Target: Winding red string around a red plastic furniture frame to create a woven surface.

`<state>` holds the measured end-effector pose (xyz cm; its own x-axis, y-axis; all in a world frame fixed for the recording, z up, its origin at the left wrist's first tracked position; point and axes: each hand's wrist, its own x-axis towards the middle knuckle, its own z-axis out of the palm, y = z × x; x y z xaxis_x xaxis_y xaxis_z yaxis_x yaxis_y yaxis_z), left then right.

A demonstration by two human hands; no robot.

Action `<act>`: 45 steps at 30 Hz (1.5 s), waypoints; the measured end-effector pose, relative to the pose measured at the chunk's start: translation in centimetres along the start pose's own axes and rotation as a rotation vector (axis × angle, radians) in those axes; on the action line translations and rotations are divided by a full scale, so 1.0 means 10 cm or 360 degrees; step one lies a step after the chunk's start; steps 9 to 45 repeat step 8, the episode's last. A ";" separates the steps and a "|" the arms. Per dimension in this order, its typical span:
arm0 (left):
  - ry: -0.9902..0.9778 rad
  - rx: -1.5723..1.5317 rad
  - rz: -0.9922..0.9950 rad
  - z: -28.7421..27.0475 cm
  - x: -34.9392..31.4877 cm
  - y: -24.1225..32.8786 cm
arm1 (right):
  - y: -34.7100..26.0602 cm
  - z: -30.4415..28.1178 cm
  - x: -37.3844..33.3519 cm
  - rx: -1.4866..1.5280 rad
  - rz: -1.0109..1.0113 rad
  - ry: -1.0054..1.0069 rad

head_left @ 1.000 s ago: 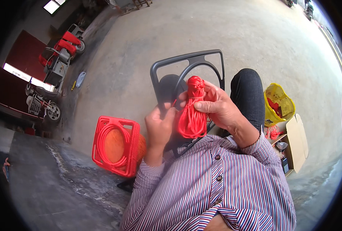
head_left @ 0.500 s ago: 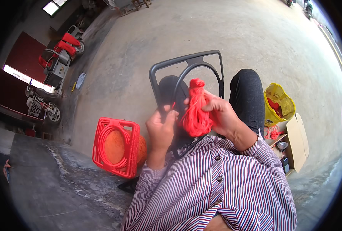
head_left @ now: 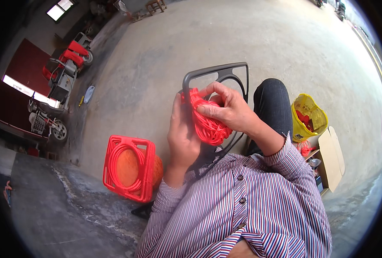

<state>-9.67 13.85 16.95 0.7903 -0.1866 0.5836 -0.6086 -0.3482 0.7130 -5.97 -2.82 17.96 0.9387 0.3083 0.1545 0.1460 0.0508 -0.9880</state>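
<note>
A thick bundle of red cord [head_left: 211, 129] is held between my two hands above my lap. My right hand [head_left: 231, 107] is closed on its upper right side, thumb and fingers pressing into the strands. Along the bundle's left side, my left hand [head_left: 183, 139] cups it, with the fingers pointing up; part of them is hidden. A dark grey plastic frame [head_left: 214, 70] with a round inner ring stands between my knees. Its left bar passes between my left hand and most of the bundle, and the cord covers part of the ring.
To my left, a red frame [head_left: 147, 172] wound with red cord leans against an orange rounded object [head_left: 158, 170]. A yellow bag [head_left: 301, 124] with red material stands to my right, beside an open cardboard box [head_left: 330, 159]. Scooters [head_left: 62, 81] are parked at the far left.
My left hand has left its pinch near the frame's ring and now lies against the bundle. The bundle has moved left and tilted; my right hand has shifted up and left with it.
</note>
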 end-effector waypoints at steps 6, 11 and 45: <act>-0.0024 -0.0009 0.0050 0.03 -0.04 0.02 | 0.05 0.01 0.06 -0.0288 -0.0051 0.0174; -0.0103 -0.0229 -0.0152 -0.01 -0.06 -0.04 | 0.07 -0.06 0.09 0.0214 -0.0089 -0.0084; -0.0103 -0.0229 -0.0152 -0.01 -0.06 -0.04 | 0.07 -0.06 0.09 0.0214 -0.0089 -0.0084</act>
